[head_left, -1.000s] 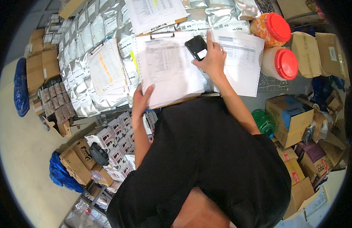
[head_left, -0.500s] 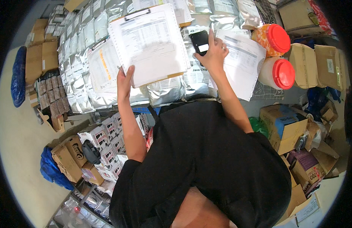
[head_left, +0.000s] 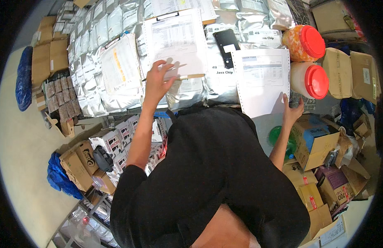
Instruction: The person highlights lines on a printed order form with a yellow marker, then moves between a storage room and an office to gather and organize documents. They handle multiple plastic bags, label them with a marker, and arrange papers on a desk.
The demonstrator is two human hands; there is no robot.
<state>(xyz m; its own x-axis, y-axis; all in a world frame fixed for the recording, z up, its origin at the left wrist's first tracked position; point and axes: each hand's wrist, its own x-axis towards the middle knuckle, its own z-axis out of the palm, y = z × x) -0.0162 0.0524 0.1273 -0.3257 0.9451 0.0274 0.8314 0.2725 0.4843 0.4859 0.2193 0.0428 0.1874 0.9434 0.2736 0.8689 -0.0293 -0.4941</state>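
We saw the left hand (head_left: 158, 80) lying spread and flat on the lower edge of a clipboard (head_left: 175, 43) of printed forms, its fingers splayed open and gripping nothing. The clipboard sat at about twelve o'clock from the black-clad torso, resting on a layer of silver foil pouches (head_left: 113, 70) that covered the counter. The right hand (head_left: 291, 110) lay at about two o'clock, fingers loosely extended, its fingertips touching the lower right corner of a loose white printed sheet (head_left: 262, 80); it pinched nothing that we could make out. Between clipboard and sheet, one black phone (head_left: 227, 46) with a small white label lay face up on the pouches.

At one o'clock from the sheet stood two plastic jars with red screw lids: the upper jar (head_left: 303, 42) held orange and yellow contents, the lower jar (head_left: 310, 79) pale ones. Further right, brown cardboard cartons (head_left: 352, 74) stood just beside the jars. The pouches ran in overlapping rows toward ten o'clock; we could not count them exactly. One white padded envelope (head_left: 120, 66) with an orange mark lay atop them at eleven o'clock.

At three o'clock, below the right hand, an open carton with a blue top (head_left: 313, 140) stood beside a green round object (head_left: 279, 136). At eight o'clock, small white-and-black boxes (head_left: 117, 142) were stacked near a brown carton (head_left: 75, 163), and two blue bags (head_left: 24, 78) lay along the floor at nine and seven o'clock.
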